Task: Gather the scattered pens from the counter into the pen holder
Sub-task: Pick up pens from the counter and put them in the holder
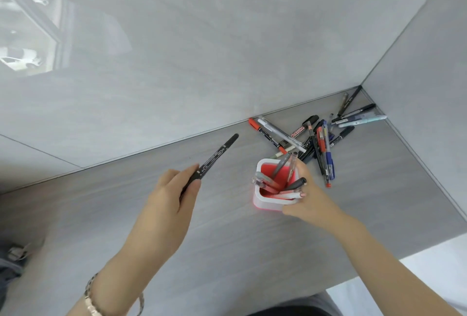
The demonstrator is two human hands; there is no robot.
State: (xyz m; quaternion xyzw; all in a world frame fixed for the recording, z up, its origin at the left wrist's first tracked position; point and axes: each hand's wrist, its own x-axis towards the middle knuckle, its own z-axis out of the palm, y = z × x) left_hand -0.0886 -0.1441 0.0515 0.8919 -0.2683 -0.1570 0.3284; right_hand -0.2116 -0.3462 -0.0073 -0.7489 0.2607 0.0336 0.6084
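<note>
left hand (174,189): we pinch a black marker (214,157) near its lower end between thumb and fingers; the other fingers are curled in under it
marker axis: it runs up and to the right from our left hand, its capped tip pointing at the wall seam, clear of the counter (126,202)
right hand (307,197): wrapped around the near right side of the pen holder (271,184), thumb low on its wall, fingertips at the rim; we cannot tell how firmly it presses, and it carries no pen of its own
holder: white outside, red inside, standing upright on the counter to the right of our left hand and slightly farther from the body; several pens already lean in it
key relation: the holder's mouth lies to the right of the marker's grip point, so we judge the marker has to travel right and swing toward upright before it can drop in; the left hand is the one carrying it, the right hand is the nearer one to the holder and steadies it
loose pens (316,139): a crossed heap just beyond our right hand, and a smaller cluster (353,116) farther off in the corner, both nearer the right hand than the left
progress: partway in our judgement, with many pens left on the counter
risk: leaning pens crowd the mouth, so the tip could catch on them
</note>
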